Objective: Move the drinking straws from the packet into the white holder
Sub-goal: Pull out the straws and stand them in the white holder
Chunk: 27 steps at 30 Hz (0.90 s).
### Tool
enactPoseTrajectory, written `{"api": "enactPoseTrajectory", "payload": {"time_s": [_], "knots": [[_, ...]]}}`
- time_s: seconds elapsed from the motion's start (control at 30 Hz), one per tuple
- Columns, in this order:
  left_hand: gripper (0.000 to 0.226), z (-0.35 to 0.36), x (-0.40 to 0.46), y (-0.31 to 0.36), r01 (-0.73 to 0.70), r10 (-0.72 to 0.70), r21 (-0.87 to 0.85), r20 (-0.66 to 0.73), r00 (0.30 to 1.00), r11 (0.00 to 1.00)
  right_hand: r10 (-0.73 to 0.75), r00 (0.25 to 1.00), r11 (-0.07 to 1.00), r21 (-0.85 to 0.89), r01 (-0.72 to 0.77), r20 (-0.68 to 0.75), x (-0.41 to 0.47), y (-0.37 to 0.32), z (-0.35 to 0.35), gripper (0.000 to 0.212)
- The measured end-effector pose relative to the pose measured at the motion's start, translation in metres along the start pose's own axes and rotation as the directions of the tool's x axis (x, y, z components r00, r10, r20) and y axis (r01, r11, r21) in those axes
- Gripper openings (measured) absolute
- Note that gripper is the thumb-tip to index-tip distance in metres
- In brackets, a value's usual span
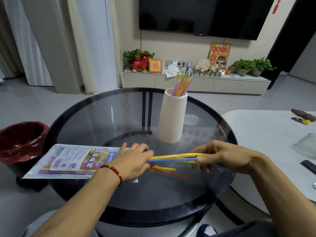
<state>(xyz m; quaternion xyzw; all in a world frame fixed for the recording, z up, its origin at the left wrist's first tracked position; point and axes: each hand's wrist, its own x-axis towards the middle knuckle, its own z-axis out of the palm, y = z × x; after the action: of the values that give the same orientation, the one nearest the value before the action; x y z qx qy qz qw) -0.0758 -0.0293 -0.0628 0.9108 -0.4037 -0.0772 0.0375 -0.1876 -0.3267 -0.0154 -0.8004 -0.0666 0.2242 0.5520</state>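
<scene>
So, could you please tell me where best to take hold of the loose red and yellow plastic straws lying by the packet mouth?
Probably pinch the loose red and yellow straws at their free right ends, coming from above-right: they lie flat on the glass, and the left hand covers their packet ends.

There were two hands, one packet (73,161), one white holder (172,118), one bin (20,142); the straws (172,159) were too bunched to count.
</scene>
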Motion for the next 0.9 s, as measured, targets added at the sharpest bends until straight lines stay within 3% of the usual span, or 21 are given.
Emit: {"api": "enactPoseTrajectory", "payload": {"time_s": [0.07, 0.13, 0.2, 0.33, 0.47, 0.6, 0.8, 0.9], "knots": [[0.013, -0.001, 0.0, -0.001, 0.0, -0.001, -0.046, -0.019, 1.0, 0.999, -0.091, 0.99, 0.933, 0.357, 0.045, 0.112, -0.008, 0.012, -0.014, 0.07], [0.011, -0.003, 0.0, -0.001, 0.015, -0.02, -0.087, -0.058, 0.998, 0.996, -0.198, 0.972, 0.802, 0.591, 0.085, 0.129, -0.006, 0.025, -0.015, 0.083], [0.013, -0.005, 0.001, -0.001, 0.039, -0.047, -0.085, -0.093, 0.995, 0.996, -0.239, 0.97, 0.735, 0.663, 0.146, 0.051, 0.006, 0.033, -0.004, 0.089], [0.018, -0.006, 0.002, -0.001, 0.111, -0.127, -0.137, -0.112, 0.986, 0.984, -0.186, 0.972, 0.651, 0.723, 0.23, -0.142, 0.038, 0.018, 0.026, 0.075], [0.019, -0.003, 0.001, 0.008, 0.057, -0.079, -0.152, -0.137, 0.987, 0.987, -0.087, 0.89, 0.833, 0.456, 0.312, -0.448, 0.076, -0.003, 0.071, 0.053], [0.017, -0.001, 0.002, 0.014, 0.052, -0.078, -0.181, -0.14, 0.987, 0.982, -0.093, 0.675, 0.929, 0.18, 0.324, -0.732, 0.099, -0.017, 0.101, 0.029], [0.014, 0.004, 0.003, 0.0, 0.094, -0.108, -0.141, -0.088, 0.99, 0.985, -0.288, 0.456, 0.94, -0.156, 0.305, -0.842, 0.047, -0.057, 0.039, 0.035], [0.014, 0.005, 0.004, 0.001, 0.09, -0.102, -0.137, -0.081, 0.991, 0.986, -0.416, 0.395, 0.908, -0.4, 0.125, -0.819, 0.03, -0.076, 0.009, 0.036]]}}
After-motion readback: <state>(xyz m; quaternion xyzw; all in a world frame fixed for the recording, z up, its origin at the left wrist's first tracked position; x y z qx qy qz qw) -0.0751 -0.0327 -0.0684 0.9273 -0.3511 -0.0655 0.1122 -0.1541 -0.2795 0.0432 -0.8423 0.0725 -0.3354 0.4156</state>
